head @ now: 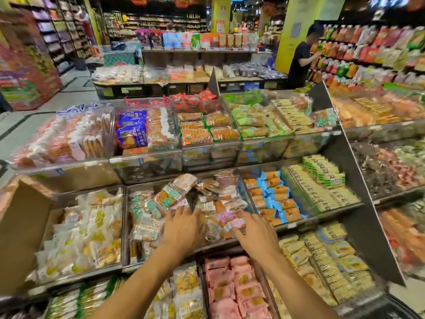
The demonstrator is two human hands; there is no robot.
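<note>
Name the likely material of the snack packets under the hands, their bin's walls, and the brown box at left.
Snack packets: thin glossy plastic film, crinkled, contents showing through.
Bin walls: clear rigid plastic, probably acrylic; goods visible through them.
Brown box: matt cardboard, apparently, with folded flap.

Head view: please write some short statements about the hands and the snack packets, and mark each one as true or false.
1. Both the left hand and the right hand rest on the mixed packets of the middle tier. True.
2. The left hand lifts a packet high above the bins. False: its fingers lie spread on the packets and lift nothing.
3. The pink packets fill a bin on the lowest tier, below the hands. True.
4. The blue packets lie left of the left hand. False: they lie right of the right hand.
5. A person in a black top stands at the shelves far right. True.
</note>
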